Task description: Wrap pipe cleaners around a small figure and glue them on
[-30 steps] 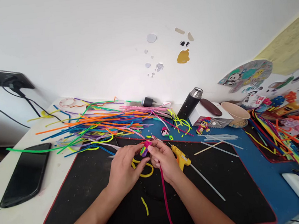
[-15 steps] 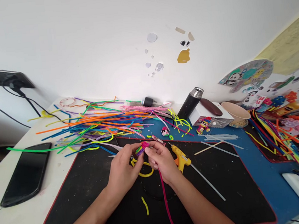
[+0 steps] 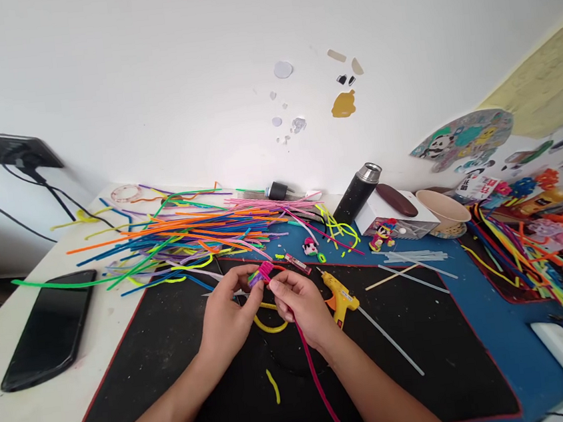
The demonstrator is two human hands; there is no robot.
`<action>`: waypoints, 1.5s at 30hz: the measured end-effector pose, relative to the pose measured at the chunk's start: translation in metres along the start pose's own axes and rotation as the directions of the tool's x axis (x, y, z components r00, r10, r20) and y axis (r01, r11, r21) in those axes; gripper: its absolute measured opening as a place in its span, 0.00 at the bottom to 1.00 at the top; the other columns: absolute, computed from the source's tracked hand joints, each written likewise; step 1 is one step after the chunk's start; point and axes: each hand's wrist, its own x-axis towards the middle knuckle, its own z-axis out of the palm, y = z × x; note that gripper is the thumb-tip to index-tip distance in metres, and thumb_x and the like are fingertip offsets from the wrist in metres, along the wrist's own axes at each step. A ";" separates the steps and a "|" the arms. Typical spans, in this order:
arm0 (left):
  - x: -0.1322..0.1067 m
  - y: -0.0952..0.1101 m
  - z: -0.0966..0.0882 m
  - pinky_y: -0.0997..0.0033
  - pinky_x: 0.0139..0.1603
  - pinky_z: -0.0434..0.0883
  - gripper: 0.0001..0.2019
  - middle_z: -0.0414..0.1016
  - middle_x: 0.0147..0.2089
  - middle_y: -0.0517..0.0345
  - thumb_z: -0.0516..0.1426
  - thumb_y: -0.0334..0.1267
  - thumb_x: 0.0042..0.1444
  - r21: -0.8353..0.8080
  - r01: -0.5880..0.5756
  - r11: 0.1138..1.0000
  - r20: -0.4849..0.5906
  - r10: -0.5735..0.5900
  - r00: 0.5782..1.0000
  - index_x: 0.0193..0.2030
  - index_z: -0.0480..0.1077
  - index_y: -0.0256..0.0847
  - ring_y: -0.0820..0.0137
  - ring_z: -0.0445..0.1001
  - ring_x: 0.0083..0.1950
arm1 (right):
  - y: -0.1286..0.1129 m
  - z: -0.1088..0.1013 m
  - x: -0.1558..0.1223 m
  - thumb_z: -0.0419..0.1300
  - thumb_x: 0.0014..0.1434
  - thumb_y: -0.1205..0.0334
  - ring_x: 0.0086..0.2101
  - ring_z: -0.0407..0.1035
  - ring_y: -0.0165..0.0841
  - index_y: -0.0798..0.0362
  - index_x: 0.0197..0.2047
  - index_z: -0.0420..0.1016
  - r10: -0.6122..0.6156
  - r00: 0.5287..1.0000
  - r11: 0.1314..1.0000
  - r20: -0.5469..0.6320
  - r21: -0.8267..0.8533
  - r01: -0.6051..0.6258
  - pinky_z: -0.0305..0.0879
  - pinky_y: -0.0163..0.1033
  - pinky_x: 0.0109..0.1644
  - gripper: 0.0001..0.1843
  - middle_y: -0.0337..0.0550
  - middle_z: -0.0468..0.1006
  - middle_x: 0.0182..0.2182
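Above the black mat, my left hand (image 3: 234, 308) pinches a small bundle of bent pipe cleaners (image 3: 257, 278) in purple, green and magenta. Close beside it, my right hand (image 3: 301, 305) is closed on a long magenta pipe cleaner (image 3: 314, 368), whose tail runs down toward the mat's near edge. The magenta strand is wound around the bundle's upper end. Under my hands lie yellow-handled scissors (image 3: 272, 326), partly covered by my fingers. A yellow glue gun (image 3: 342, 298) with a clear glue stick in its back rests just right of my right hand.
Loose pipe cleaners (image 3: 188, 231) pile up at the back left, near a black phone (image 3: 50, 332). Behind the mat (image 3: 408, 359) stand a black thermos (image 3: 357, 194), a small figure (image 3: 382, 234) and a bowl (image 3: 442, 211). Glue sticks (image 3: 414, 257) lie to the right.
My right hand has drawn slightly away from the bundle, showing more of the magenta winding. The bundle has tilted and shifted a little left; the magenta tail has swung right.
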 end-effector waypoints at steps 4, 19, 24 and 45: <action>0.002 0.001 0.001 0.67 0.40 0.74 0.13 0.80 0.36 0.58 0.61 0.47 0.61 -0.171 0.114 0.979 0.049 -0.107 0.993 0.48 0.76 0.42 0.65 0.78 0.37 | 0.003 0.000 0.000 0.72 0.57 0.43 0.16 0.51 0.21 0.53 0.33 0.74 -0.011 1.000 1.000 -0.017 -0.018 0.011 0.44 0.30 0.19 0.21 0.27 0.64 0.15; 0.003 0.005 0.003 0.68 0.37 0.74 0.16 0.78 0.33 0.59 0.68 0.48 0.56 -0.449 0.279 0.849 0.159 -0.231 0.960 0.45 0.78 0.40 0.68 0.77 0.32 | 0.006 -0.001 0.001 0.70 0.58 0.44 0.16 0.52 0.23 0.53 0.32 0.75 -0.063 0.996 0.994 -0.071 -0.093 0.056 0.45 0.31 0.20 0.20 0.27 0.62 0.15; 0.002 0.001 0.005 0.69 0.37 0.73 0.15 0.77 0.33 0.60 0.69 0.47 0.57 -0.530 0.310 0.789 0.194 -0.243 0.950 0.45 0.79 0.40 0.70 0.75 0.31 | 0.007 0.000 0.003 0.71 0.57 0.44 0.15 0.52 0.22 0.53 0.32 0.75 -0.055 0.997 0.997 -0.057 -0.066 0.052 0.43 0.32 0.20 0.20 0.27 0.62 0.15; 0.002 0.006 0.003 0.70 0.33 0.71 0.11 0.77 0.31 0.58 0.69 0.42 0.56 -0.699 0.507 0.505 0.438 -0.259 0.861 0.39 0.78 0.39 0.70 0.74 0.29 | 0.004 -0.007 0.005 0.75 0.53 0.46 0.16 0.53 0.22 0.53 0.38 0.77 -0.010 0.999 1.000 -0.032 0.016 0.010 0.45 0.30 0.19 0.21 0.30 0.69 0.18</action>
